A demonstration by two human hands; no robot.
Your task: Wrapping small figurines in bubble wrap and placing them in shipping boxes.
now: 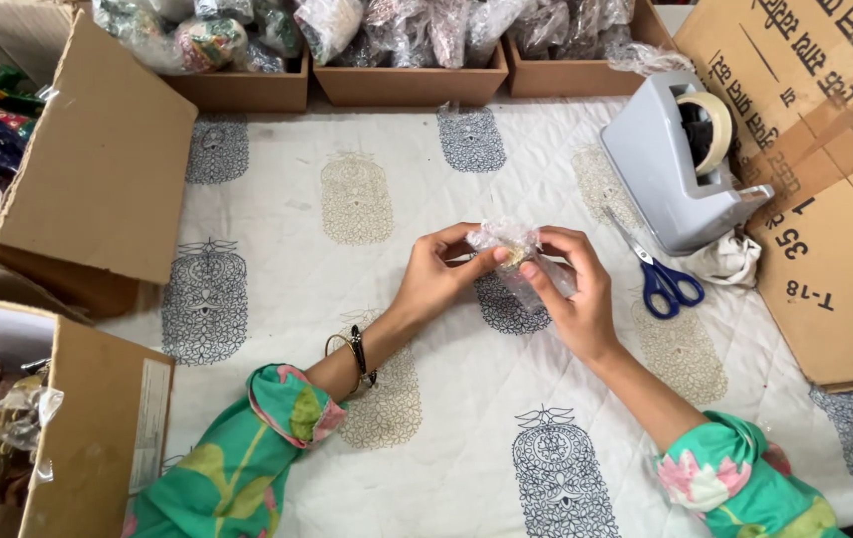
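Over the middle of a white printed cloth (pixel 277 214), my left hand (pixel 436 274) and my right hand (pixel 576 289) meet around a small clear plastic packet (pixel 508 242) with a little golden object inside. Fingertips of both hands pinch the crinkled packet from either side. My left wrist wears a thin gold bangle and a dark band. Both sleeves are green with pink flowers.
Blue-handled scissors (pixel 661 279) lie right of my hands, beside a grey tape dispenser (pixel 671 164). Flat cardboard (pixel 835 199) covers the right side. Open cardboard boxes (pixel 98 159) with colourful items stand at left. Wooden trays (pixel 412 85) of bagged goods line the far edge.
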